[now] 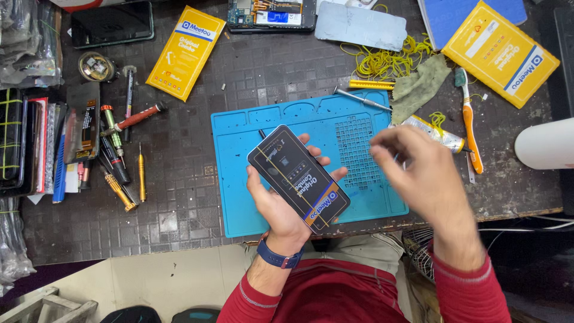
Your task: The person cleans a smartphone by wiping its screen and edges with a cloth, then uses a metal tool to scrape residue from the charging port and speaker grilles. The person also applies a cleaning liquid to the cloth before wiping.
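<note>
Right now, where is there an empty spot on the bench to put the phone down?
The left part of the blue repair mat is bare, and so is the dark bench between it and the screwdrivers. Top right is crowded: yellow rubber bands, green cloth, toothbrush.

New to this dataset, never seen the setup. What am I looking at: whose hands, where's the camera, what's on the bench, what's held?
There is no machine here: one person works with bare hands, filmed by a single camera worn on the head, looking down.

The left hand holds a flat black phone-shaped slab with a thin yellow rubber band stretched around it, above a blue silicone work mat. The right hand is blurred and appears to hold nothing I can make out.

On the dark tiled bench lie two flat yellow boxes, a row of small screwdrivers, a heap of loose yellow rubber bands, a green cloth and an orange-handled toothbrush.
</note>
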